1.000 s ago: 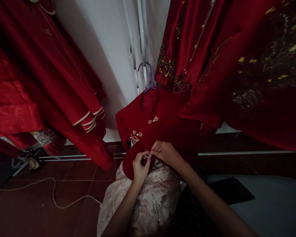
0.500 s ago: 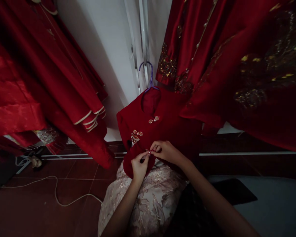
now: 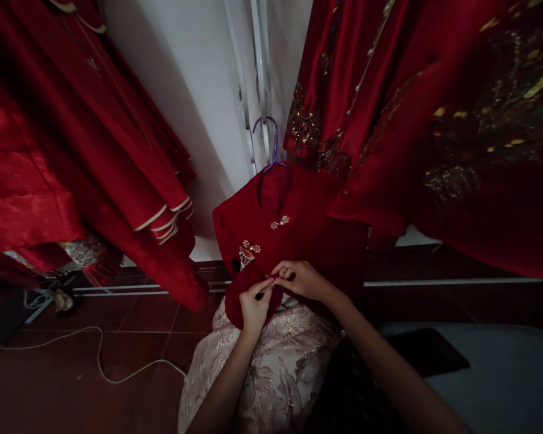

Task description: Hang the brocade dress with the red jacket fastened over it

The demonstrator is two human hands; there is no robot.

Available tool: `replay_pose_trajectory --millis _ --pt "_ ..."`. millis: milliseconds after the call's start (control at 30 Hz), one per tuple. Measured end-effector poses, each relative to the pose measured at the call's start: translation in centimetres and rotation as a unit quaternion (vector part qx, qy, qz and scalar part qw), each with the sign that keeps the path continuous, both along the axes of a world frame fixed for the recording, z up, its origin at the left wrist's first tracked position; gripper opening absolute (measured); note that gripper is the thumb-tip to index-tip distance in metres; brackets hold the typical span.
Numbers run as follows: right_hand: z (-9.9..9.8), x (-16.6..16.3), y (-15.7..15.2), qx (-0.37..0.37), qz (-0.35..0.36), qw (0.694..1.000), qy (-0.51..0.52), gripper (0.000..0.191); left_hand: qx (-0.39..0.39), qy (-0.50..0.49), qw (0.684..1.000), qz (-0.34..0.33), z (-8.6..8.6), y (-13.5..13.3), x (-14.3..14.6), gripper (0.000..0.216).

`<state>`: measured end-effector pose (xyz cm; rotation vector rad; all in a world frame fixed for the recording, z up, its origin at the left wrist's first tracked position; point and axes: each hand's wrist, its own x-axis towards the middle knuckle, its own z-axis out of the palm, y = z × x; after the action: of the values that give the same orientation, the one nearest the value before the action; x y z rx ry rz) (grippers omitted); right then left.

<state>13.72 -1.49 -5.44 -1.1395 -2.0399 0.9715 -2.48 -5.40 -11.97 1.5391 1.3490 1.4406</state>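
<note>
A red jacket (image 3: pixel 314 199) hangs in front of me on a purple hanger (image 3: pixel 276 147). My left hand (image 3: pixel 254 306) and my right hand (image 3: pixel 304 281) meet at its lower front edge, both pinching with thumb and fingers. Between the fingertips is a small jewelled fastener (image 3: pixel 274 279), mostly covered by them. Higher on the jacket sit a flower-shaped fastener (image 3: pixel 280 222) and a second flower fastener (image 3: pixel 251 246), with a beaded ornament (image 3: pixel 246 258) below the latter. Under my hands spreads a pale floral skirt (image 3: pixel 271 374) with a metallic sheen.
Red garments (image 3: pixel 131 169) hang at the left, and red gowns with gold beading (image 3: pixel 305 120) at the right. A white rail (image 3: pixel 434 282) runs low along the wall. A white cable (image 3: pixel 100 355) lies on the tiled floor. A dark flat object (image 3: pixel 434 351) rests on a grey surface (image 3: pixel 516 374).
The whole view has shifted slightly. Both hands stay at nearly the same spot on the jacket edge, their fingertips still together, with the fastener now more covered.
</note>
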Motion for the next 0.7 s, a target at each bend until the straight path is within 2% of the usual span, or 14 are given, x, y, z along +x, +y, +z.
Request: replay_pose_trajectory --millis 100,233,367,500,700 --pt "-0.1 -0.1 0.1 0.011 0.003 1.000 -0.012 0.022 0.003 0.007 1.000 -0.002 0.0 0.0 0.1 0.021" --pt "-0.3 -0.8 -0.1 0.062 -0.015 0.996 -0.067 0.022 0.011 0.002 1.000 -0.004 0.0 0.1 0.3 0.022" --pt "0.0 -0.6 -0.4 0.086 0.007 0.991 -0.097 0.026 0.030 -0.007 1.000 -0.006 0.4 -0.2 0.5 0.030" --pt "1.7 1.1 -0.8 0.058 0.020 0.994 -0.087 0.042 0.060 0.019 0.997 0.043 1.0 -0.6 0.5 0.035" --pt "5.0 3.3 -1.5 0.048 -0.028 0.997 -0.054 0.036 0.082 0.086 0.991 0.068 1.3 -0.8 0.6 0.020"
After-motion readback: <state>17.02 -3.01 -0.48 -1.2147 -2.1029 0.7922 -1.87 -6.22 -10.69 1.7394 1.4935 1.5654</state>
